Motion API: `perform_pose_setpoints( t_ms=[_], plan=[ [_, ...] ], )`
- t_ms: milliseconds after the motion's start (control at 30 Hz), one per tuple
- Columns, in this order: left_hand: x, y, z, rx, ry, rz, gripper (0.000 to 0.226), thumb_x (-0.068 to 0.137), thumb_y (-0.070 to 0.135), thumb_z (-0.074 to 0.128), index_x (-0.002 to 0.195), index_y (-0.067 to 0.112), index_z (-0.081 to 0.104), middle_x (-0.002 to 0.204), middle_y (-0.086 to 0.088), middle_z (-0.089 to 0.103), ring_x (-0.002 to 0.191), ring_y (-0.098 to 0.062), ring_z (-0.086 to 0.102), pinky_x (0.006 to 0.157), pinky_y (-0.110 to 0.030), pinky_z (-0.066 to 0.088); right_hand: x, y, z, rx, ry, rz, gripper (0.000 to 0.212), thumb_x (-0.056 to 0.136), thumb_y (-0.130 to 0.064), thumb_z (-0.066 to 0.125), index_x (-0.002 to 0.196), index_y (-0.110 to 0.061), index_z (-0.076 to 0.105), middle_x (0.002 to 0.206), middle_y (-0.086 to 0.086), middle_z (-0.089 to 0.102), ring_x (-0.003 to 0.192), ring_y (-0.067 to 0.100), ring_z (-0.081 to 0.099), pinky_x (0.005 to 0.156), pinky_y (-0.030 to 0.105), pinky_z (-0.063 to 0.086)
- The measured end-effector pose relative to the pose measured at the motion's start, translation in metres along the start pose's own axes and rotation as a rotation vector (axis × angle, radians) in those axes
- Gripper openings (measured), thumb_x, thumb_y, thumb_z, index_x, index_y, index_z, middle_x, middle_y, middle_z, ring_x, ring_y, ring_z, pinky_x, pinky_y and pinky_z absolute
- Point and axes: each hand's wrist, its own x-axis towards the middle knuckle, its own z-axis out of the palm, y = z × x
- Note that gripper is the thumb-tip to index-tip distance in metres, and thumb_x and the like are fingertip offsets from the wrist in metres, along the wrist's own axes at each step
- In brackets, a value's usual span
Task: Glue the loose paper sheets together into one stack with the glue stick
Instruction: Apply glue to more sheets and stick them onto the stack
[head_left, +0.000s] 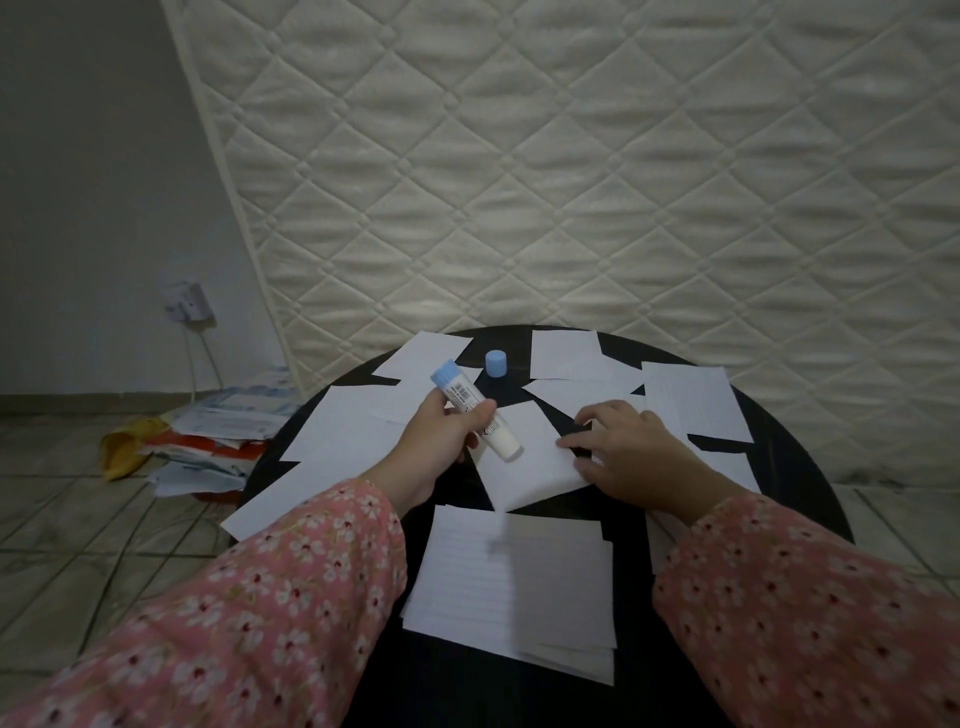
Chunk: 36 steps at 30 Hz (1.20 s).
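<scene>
Over a round black table (810, 457), my left hand (441, 447) curls around an uncapped glue stick (475, 415), its white tip angled down above a small white sheet (524, 467). My right hand (634, 457) presses that sheet with spread, nearly straight fingers. Nearer me lies a stack of lined sheets (509, 587); loose sheets (337, 436) surround it. Beyond my hands the blue cap (495, 362) stands upright.

Blue cap (495, 362) upright amid scattered sheets (563, 353), bare table (810, 467) rightward.
</scene>
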Motion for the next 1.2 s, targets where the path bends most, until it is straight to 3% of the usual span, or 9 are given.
perform_pose_setpoints(
  t_ms=[133, 333, 500, 767, 867, 933, 1000, 1100, 1200],
  plan=[
    [-0.002, 0.002, 0.004, 0.07, -0.026, 0.037, 0.025, 0.088, 0.029, 0.068, 0.106, 0.019, 0.054, 0.092, -0.003, 0.063, 0.07, -0.013, 0.055, 0.064, -0.025, 0.04, 0.001, -0.009, -0.001, 0.005, -0.037, 0.063, 0.04, 0.091, -0.051, 0.049, 0.127, -0.035, 0.057, 0.135, -0.006, 0.046, 0.128, 0.014, 0.036, 0.098, 0.037, 0.032],
    [-0.012, 0.009, 0.017, 0.316, -0.128, 0.186, 0.034, 0.088, 0.026, 0.068, 0.116, 0.025, 0.048, 0.104, 0.006, 0.06, 0.094, -0.009, 0.057, 0.078, -0.021, 0.046, 0.006, -0.017, -0.004, 0.072, -0.102, 0.142, 0.039, 0.094, -0.052, 0.045, 0.13, -0.04, 0.054, 0.138, -0.006, 0.04, 0.13, 0.014, 0.031, 0.101, 0.039, 0.029],
    [-0.014, 0.007, 0.025, 0.498, -0.201, 0.302, 0.034, 0.087, 0.028, 0.068, 0.111, 0.031, 0.044, 0.093, 0.02, 0.055, 0.08, 0.006, 0.052, 0.065, -0.009, 0.038, 0.002, -0.013, -0.003, 0.046, -0.153, 0.161, 0.043, 0.091, -0.058, 0.046, 0.132, -0.046, 0.049, 0.139, -0.006, 0.039, 0.131, 0.013, 0.029, 0.102, 0.039, 0.029],
    [-0.01, 0.011, 0.032, 0.521, -0.172, 0.376, 0.034, 0.086, 0.028, 0.069, 0.112, 0.019, 0.049, 0.092, 0.014, 0.06, 0.08, 0.002, 0.056, 0.072, -0.02, 0.044, 0.007, -0.016, -0.009, 0.138, -0.233, 0.245, 0.041, 0.089, -0.057, 0.05, 0.128, -0.044, 0.052, 0.138, -0.005, 0.038, 0.132, 0.014, 0.029, 0.104, 0.041, 0.026],
    [-0.014, 0.008, 0.032, 0.545, -0.24, 0.378, 0.042, 0.086, 0.029, 0.069, 0.121, 0.029, 0.045, 0.092, 0.02, 0.058, 0.078, 0.013, 0.055, 0.067, -0.008, 0.04, 0.01, -0.016, -0.011, 0.163, -0.259, 0.276, 0.041, 0.088, -0.057, 0.051, 0.127, -0.043, 0.053, 0.137, -0.004, 0.038, 0.131, 0.015, 0.029, 0.104, 0.042, 0.026],
    [-0.016, 0.009, 0.03, 0.564, -0.26, 0.372, 0.039, 0.087, 0.028, 0.068, 0.116, 0.032, 0.043, 0.089, 0.021, 0.056, 0.075, 0.019, 0.052, 0.065, -0.004, 0.038, 0.012, -0.016, -0.012, 0.18, -0.291, 0.284, 0.042, 0.087, -0.058, 0.053, 0.126, -0.043, 0.054, 0.137, -0.004, 0.037, 0.13, 0.015, 0.029, 0.106, 0.044, 0.028],
    [-0.016, 0.011, 0.028, 0.576, -0.279, 0.356, 0.036, 0.089, 0.025, 0.067, 0.115, 0.03, 0.042, 0.089, 0.021, 0.054, 0.074, 0.018, 0.052, 0.065, -0.004, 0.037, 0.014, -0.015, -0.013, 0.22, -0.304, 0.298, 0.042, 0.085, -0.058, 0.055, 0.125, -0.044, 0.055, 0.135, -0.004, 0.038, 0.13, 0.015, 0.03, 0.107, 0.045, 0.029],
    [-0.017, 0.014, 0.024, 0.597, -0.287, 0.314, 0.047, 0.091, 0.024, 0.064, 0.13, 0.029, 0.038, 0.093, 0.023, 0.051, 0.081, 0.009, 0.051, 0.068, -0.008, 0.037, 0.016, -0.014, -0.012, 0.269, -0.296, 0.315, 0.042, 0.082, -0.058, 0.059, 0.122, -0.045, 0.057, 0.132, -0.005, 0.039, 0.127, 0.015, 0.033, 0.107, 0.045, 0.03],
    [-0.016, 0.016, 0.014, 0.611, -0.288, 0.272, 0.054, 0.092, 0.024, 0.062, 0.137, 0.027, 0.034, 0.102, 0.017, 0.053, 0.093, -0.002, 0.052, 0.08, -0.02, 0.036, 0.017, -0.014, -0.014, 0.286, -0.32, 0.317, 0.042, 0.082, -0.057, 0.059, 0.122, -0.044, 0.057, 0.131, -0.005, 0.038, 0.126, 0.014, 0.036, 0.107, 0.043, 0.031]
  ],
)
